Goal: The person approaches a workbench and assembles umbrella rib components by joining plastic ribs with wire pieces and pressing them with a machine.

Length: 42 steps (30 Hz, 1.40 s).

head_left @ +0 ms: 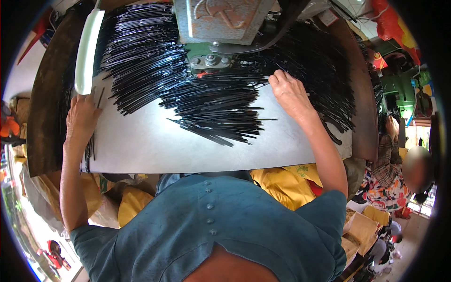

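Thin black rods (211, 98) lie in a thick heap in the middle of the pale metal tabletop (136, 150). At the heap's right edge is my right hand (289, 91), its fingers pinched at the end of a rod. My left hand (82, 120) is by the left edge, below a white lamp, slightly blurred. Its fingers look curled, and a single black rod (101, 97) passes by the thumb, seemingly in its grip. Between the hands stands a green machine base (209, 61) with a bolted metal plate, rods reaching up against it.
A grey metal machine head (218, 21) overhangs the far middle. The white lamp (89, 51) hangs at far left. More black rods (324, 70) cover the right side, inside a brown raised rim (364, 103). Yellow sacks (286, 185) sit below the near edge. Another person (387, 169) is at right.
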Motion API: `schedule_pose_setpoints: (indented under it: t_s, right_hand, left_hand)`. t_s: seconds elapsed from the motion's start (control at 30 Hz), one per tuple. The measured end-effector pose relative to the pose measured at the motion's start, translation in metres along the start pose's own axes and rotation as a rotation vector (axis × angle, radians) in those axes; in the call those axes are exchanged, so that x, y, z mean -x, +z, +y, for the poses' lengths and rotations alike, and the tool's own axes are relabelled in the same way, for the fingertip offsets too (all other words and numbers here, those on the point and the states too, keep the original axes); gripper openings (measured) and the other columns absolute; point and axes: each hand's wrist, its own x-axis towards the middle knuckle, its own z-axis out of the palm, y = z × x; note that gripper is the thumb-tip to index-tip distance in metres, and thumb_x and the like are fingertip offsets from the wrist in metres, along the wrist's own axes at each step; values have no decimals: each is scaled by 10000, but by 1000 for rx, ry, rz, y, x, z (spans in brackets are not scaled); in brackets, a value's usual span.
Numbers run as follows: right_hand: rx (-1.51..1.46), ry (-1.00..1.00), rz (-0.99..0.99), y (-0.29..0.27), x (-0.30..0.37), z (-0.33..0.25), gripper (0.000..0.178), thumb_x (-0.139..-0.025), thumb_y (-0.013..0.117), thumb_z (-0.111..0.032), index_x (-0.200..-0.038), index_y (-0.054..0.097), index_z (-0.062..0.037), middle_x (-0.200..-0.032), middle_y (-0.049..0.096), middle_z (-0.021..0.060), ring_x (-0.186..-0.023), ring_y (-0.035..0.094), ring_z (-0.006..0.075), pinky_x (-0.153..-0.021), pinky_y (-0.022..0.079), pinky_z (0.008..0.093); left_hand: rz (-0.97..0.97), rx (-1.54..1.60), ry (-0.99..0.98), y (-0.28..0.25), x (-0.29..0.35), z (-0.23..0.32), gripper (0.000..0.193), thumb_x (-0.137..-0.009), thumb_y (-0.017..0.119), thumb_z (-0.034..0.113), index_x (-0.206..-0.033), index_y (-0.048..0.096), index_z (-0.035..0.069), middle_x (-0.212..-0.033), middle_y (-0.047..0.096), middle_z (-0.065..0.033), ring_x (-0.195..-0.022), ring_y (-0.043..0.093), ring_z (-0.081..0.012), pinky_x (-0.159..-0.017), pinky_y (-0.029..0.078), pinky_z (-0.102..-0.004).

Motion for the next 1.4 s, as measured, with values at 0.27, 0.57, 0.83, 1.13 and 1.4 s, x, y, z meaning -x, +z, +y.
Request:
schedule_pose_setpoints:
  t_s: [0.27,0.57,0.83,1.13,1.4]
  right_hand:
    - [-129,184,67,-17,-8,2,48,-695,490,31,-734,471,10,-716,517,152,-658,570,283,-559,472,364]
    - [-1108,564,14,-27,-14,-13,134,-799,523,-131,-833,544,-3,-644,558,57,-468,500,112,-432,404,225]
    - [-2001,726,54,-15,-49,-51,117,-818,522,-118,-823,531,-1,-713,543,48,-551,537,80,-436,436,170]
    - [-2345,821,537,-17,-70,-85,73,-819,461,-15,-847,473,52,-843,543,161,-819,585,283,-718,518,351]
    - [-2266,853,660,-16,-68,-90,83,-827,452,-20,-862,459,56,-841,535,168,-823,585,294,-727,519,353]
  left_hand:
    - [105,561,387,4,-36,125,90,-709,570,54,-781,549,4,-717,503,-115,-690,523,-278,-601,432,-342]
    - [214,537,446,36,-52,155,61,-685,536,3,-741,511,-1,-729,481,-112,-731,486,-262,-641,419,-328]
    - [178,937,297,18,-50,150,65,-751,478,-49,-797,471,-3,-718,472,-121,-609,521,-221,-542,421,-295]
    - [308,842,202,18,-58,152,164,-743,499,-25,-905,528,-22,-726,482,-138,-641,503,-285,-580,402,-329]
    - [296,887,215,19,-62,159,147,-746,499,-4,-881,549,-31,-720,509,-145,-650,511,-286,-588,402,-325]
